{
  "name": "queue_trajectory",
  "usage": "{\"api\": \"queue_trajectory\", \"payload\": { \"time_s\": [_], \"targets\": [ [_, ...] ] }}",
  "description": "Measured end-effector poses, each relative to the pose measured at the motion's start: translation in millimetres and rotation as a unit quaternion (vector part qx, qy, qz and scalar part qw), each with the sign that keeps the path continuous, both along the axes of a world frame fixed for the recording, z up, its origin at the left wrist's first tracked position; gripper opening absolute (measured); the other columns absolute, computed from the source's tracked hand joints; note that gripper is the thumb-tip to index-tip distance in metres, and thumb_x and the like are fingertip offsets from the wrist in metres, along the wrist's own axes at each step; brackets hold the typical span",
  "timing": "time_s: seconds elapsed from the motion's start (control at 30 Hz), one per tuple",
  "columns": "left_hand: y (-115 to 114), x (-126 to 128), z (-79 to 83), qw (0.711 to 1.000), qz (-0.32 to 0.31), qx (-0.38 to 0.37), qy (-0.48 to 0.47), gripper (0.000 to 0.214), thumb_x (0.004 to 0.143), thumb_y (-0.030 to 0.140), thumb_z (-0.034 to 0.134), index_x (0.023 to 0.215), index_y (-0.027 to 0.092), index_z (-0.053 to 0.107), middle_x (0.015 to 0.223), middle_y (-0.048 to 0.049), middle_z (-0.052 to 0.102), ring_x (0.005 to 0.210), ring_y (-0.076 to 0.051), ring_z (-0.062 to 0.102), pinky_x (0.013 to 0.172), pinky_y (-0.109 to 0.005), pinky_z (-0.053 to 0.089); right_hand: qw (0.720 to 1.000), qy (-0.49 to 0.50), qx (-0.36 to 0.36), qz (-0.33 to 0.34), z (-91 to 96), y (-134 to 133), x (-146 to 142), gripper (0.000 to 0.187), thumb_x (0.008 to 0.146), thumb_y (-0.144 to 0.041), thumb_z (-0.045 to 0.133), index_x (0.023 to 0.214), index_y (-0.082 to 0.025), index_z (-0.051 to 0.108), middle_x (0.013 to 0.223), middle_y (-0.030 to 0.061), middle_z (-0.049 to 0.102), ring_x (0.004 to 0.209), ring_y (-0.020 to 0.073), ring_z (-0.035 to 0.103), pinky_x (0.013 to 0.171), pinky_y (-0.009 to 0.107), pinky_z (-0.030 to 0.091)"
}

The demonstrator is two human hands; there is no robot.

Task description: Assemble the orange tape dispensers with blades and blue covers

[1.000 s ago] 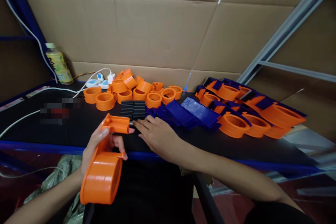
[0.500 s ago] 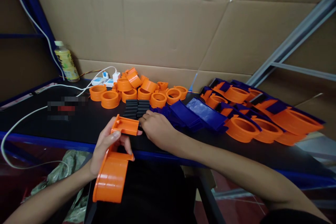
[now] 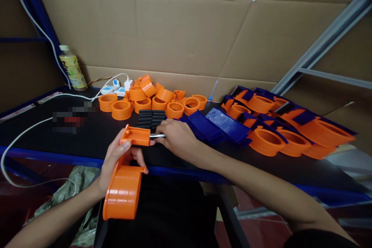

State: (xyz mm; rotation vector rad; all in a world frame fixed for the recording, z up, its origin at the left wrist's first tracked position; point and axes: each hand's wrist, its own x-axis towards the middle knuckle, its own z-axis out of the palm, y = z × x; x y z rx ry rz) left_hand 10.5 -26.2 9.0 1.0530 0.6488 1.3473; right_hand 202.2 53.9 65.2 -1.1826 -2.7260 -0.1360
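Note:
My left hand (image 3: 116, 162) grips a large orange plastic housing (image 3: 124, 186), its flat front end (image 3: 136, 136) lifted over the black table's near edge. My right hand (image 3: 177, 139) is closed on a thin silvery toothed strip (image 3: 157, 135), whose free end touches the housing's front. Just behind my hands lie two stacks of black ribbed pieces (image 3: 151, 118).
A heap of orange rings (image 3: 145, 99) lies behind the black pieces. Blue flat parts (image 3: 221, 124) and orange-and-blue assembled units (image 3: 279, 124) fill the table's right side. A power strip (image 3: 114, 90), white cables and a drink bottle (image 3: 72, 68) stand at the back left. Cardboard lines the wall.
My right hand lifted from the table beside the black stacks with the toothed strip and brought it to the housing's front end. The left hand tilted the housing slightly.

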Motion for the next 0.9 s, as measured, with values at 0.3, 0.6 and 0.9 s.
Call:
{"api": "queue_trajectory", "payload": {
  "time_s": [0.3, 0.6, 0.9],
  "targets": [
    [-2.6, 6.0, 8.4, 0.999, 0.045, -0.012, 0.017, 0.026, 0.094, 0.039, 0.052, 0.105, 0.016, 0.057, 0.072, -0.0065, 0.073, 0.052, -0.021, 0.067, 0.052, -0.032, 0.056, 0.960, 0.220, -0.175, 0.013, 8.6, 26.0, 19.2, 0.015, 0.087, -0.027, 0.071, 0.097, -0.018, 0.078, 0.086, 0.0033, 0.074, 0.070, 0.0121, 0.061, 0.064, 0.023, 0.040],
    [1.6, 5.0, 4.5, 0.997, 0.045, -0.045, 0.041, 0.022, 0.094, 0.039, 0.058, 0.106, 0.022, 0.051, 0.061, -0.0021, 0.070, 0.055, -0.021, 0.070, 0.056, -0.031, 0.058, 0.949, 0.228, -0.215, 0.027, 7.1, 27.6, 34.1, 0.015, 0.087, -0.026, 0.071, 0.097, -0.018, 0.078, 0.086, 0.0032, 0.076, 0.074, 0.0136, 0.065, 0.066, 0.023, 0.044],
    [5.1, 6.3, 7.1, 0.996, 0.037, -0.062, 0.062, 0.027, 0.091, 0.041, 0.063, 0.107, 0.022, 0.052, 0.063, -0.0012, 0.071, 0.055, -0.020, 0.072, 0.057, -0.030, 0.059, 0.962, 0.241, -0.121, 0.052, 17.7, 18.3, 33.2, 0.019, 0.090, -0.021, 0.066, 0.104, -0.022, 0.079, 0.100, 0.0060, 0.074, 0.088, 0.0166, 0.065, 0.077, 0.028, 0.049]
  ]
}}
